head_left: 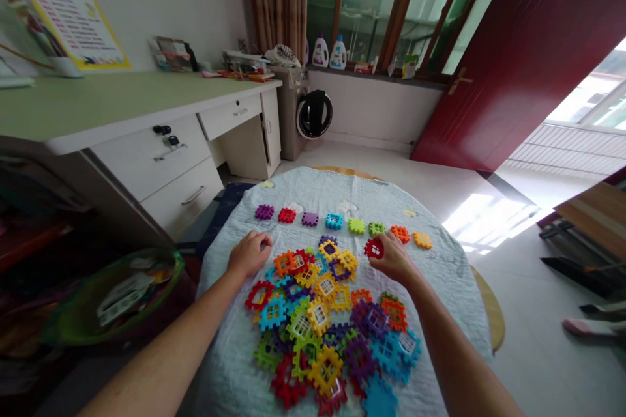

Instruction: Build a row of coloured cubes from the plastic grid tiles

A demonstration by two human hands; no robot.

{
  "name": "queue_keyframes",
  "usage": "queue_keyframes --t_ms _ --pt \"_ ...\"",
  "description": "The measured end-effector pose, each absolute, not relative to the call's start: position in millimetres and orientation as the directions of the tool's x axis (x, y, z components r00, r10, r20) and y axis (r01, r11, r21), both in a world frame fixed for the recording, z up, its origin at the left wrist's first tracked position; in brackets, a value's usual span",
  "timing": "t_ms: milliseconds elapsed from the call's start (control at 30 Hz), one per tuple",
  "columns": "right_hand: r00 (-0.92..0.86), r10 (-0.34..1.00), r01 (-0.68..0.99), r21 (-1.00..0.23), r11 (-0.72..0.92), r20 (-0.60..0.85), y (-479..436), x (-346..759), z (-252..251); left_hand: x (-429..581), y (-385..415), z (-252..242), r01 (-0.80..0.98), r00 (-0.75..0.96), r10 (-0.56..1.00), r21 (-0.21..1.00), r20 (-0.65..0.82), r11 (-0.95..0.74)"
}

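Observation:
My right hand (394, 257) pinches a red interlocking plastic block (373, 248) with a window grid, held over the cloth near the right end of a row of blocks. My left hand (250, 253) rests on the cloth left of the pile, its fingers curled in and nothing visible in them. Between my arms lies a heap of notched square blocks (325, 285) in yellow, blue, purple, green, orange and red. Beyond it runs the spaced row, from a purple block (265, 212) through a blue one (334, 221) to a light orange one (422, 240).
A pale blue cloth (440, 300) covers the round table. To the left are a green-topped desk (147, 94) and a green basket (117, 332) with things in it. A washing machine (292, 114), two detergent bottles and a red door (493, 65) are farther back.

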State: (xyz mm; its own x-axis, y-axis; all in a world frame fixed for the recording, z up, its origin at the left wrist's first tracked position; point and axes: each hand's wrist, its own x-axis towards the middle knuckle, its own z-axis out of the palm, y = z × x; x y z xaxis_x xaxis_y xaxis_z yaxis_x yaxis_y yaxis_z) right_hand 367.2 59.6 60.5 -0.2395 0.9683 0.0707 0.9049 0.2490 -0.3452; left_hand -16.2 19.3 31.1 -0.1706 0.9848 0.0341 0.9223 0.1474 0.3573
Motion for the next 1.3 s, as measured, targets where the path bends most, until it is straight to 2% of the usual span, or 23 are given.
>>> queue_keyframes --t_ms 100,233,600,967,1300 --pt "-0.371 0.92 0.842 -0.372 0.389 0.123 74.7 318.2 76.5 -16.2 14.3 27.4 0.93 -0.162 0.98 0.35 0.116 0.113" --pt "-0.487 0.871 0.813 -0.328 0.481 0.071 96.7 240.5 87.2 -11.4 9.2 26.3 0.916 -0.189 0.968 0.386 0.168 0.111" --pt "-0.466 0.885 0.843 -0.308 0.441 -0.011 142.9 125.8 79.4 -11.1 9.8 23.3 0.897 -0.221 0.956 0.425 0.191 0.123" --pt "-0.452 0.888 0.861 -0.298 0.412 -0.079 155.6 115.8 60.0 -9.9 8.4 26.0 0.901 -0.222 0.956 0.416 0.193 0.125" --pt "-0.435 0.899 0.863 -0.307 0.402 -0.047 156.8 116.1 54.6 -8.8 8.0 26.5 0.9 -0.226 0.955 0.417 0.191 0.129"
